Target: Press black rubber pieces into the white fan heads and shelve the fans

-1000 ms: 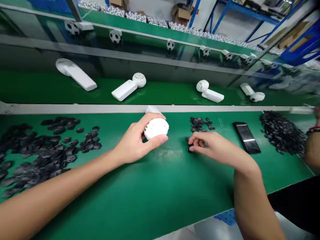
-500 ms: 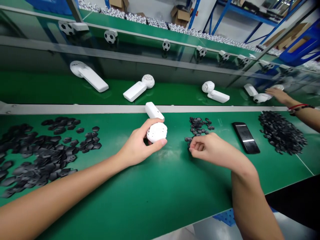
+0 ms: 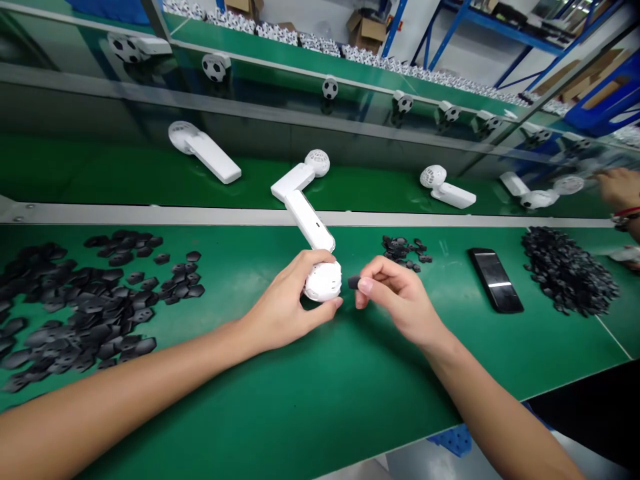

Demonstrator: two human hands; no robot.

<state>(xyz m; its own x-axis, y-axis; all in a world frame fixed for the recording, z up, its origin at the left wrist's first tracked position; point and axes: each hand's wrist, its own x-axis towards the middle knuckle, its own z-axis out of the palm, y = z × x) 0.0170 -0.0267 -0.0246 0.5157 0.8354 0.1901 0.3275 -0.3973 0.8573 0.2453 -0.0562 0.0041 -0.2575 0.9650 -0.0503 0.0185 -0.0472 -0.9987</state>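
A person's left hand (image 3: 300,297) grips the round head (image 3: 323,282) of a white device (image 3: 311,223) over the green table (image 3: 280,407), the handle pointing away. Just beside the head, not touching it, the right hand (image 3: 400,300) pinches a black piece (image 3: 354,283). Beyond (plain enough from where I stand) lies a cluster of similar pieces (image 3: 401,251).

Right grip (image 3: 400,300): had moved left, from the small cluster of black pieces (image 3: 397,250) to just beside the white ball head (image 3: 323,283); one black piece (image 3: 354,283) was now plainly visible between thumb and fingers.
White ball head: had come slightly nearer with the left grip (image 3: 280,300); more of its handle (image 3: 310,223) showed.
White units (image 3: 215,159), far green strip (image 3: 100,173): had shifted right.
Co-worker's hand (image 3: 620,190): had withdrawn right from these.
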